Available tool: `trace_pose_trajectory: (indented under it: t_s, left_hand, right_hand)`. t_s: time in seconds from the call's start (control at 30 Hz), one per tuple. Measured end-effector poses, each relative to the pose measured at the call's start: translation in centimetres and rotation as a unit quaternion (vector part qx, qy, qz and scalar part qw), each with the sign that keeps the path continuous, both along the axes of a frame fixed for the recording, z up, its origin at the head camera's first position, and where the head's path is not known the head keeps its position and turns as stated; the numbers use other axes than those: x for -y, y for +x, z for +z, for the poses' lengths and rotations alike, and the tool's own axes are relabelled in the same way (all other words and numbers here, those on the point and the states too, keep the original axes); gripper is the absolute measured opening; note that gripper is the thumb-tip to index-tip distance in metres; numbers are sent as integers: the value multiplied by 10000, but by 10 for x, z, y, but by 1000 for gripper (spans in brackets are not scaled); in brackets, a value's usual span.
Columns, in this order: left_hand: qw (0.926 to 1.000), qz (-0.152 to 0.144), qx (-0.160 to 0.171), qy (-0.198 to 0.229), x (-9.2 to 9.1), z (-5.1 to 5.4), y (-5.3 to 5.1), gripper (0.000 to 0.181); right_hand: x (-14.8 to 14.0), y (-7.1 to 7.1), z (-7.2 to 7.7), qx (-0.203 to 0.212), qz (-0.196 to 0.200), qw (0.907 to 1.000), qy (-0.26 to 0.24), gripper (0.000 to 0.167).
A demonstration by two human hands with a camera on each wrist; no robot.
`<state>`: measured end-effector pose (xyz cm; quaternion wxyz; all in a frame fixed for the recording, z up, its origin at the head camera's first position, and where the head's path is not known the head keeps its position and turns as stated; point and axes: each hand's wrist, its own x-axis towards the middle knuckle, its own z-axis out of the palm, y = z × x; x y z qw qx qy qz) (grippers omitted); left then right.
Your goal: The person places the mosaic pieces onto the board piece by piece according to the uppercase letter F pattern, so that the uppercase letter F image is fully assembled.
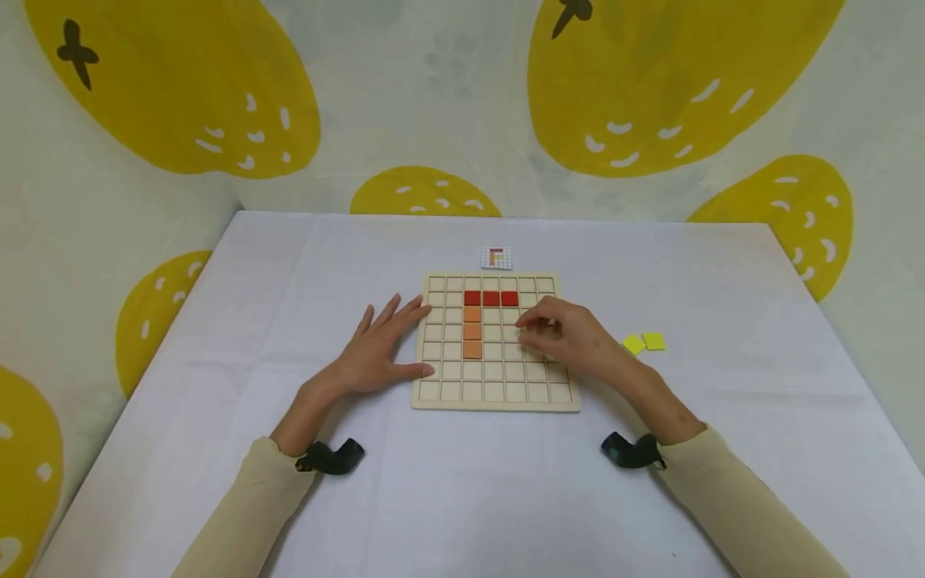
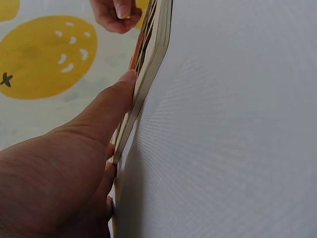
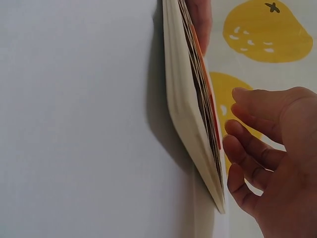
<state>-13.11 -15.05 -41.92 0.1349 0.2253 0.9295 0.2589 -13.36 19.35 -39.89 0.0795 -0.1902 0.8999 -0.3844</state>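
Observation:
A wooden grid board (image 1: 495, 405) lies on the table. Three red tiles (image 1: 491, 299) form a row in it, with three orange tiles (image 1: 472, 331) in a column below the leftmost red one. My left hand (image 1: 379, 351) rests at the board's left edge, fingers spread, its thumb on the rim. Over the right part of the grid hovers my right hand (image 1: 567, 331), fingers bent and thumb drawn towards the forefinger. A small bit of a yellow tile (image 2: 129, 18) shows between those fingertips in the left wrist view; the rest is hidden.
Two yellow tiles (image 1: 654, 342) lie right of the board, near my right forearm. A small pattern card (image 1: 496, 258) sits just beyond the board's far edge. The white tablecloth (image 1: 470, 490) reaches a patterned cloth wall at the back.

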Motion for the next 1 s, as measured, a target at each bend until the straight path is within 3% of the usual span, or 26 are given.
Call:
trace_pose_trajectory:
  t_s: [1.0]
  left_hand:
    - [10000,8,57,65,2,-1,-2,96]
  right_hand:
    - [-43,10,-2,-446,-247,9985,177,18]
